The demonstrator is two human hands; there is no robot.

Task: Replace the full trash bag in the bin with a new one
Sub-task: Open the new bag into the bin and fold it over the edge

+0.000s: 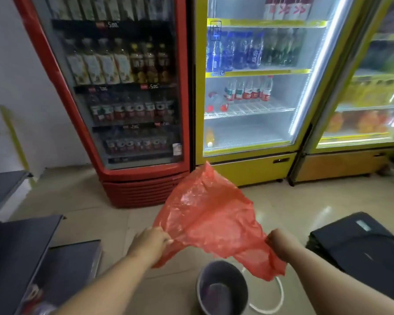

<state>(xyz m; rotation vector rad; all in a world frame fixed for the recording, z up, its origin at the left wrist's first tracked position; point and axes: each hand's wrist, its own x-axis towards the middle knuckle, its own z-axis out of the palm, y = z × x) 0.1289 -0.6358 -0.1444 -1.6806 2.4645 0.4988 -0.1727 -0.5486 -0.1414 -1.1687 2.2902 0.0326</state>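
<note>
A thin red plastic bag (210, 220) billows in the air in front of me, spread between both hands. My left hand (151, 241) pinches its left edge. My right hand (280, 244) grips its right edge, and a loose tail of red plastic hangs down past that wrist. Below the bag, on the floor, stands a small dark grey round bin (223, 288); its inside looks bare, with no liner in it. A white ring (279, 298) lies on the floor against the bin's right side.
A red drinks fridge (143, 185) and a yellow one (255, 169) stand straight ahead, with another fridge (341, 164) further right. Dark shelving (21, 253) lines the left. A black flat object (364, 244) lies on the tiled floor at the right.
</note>
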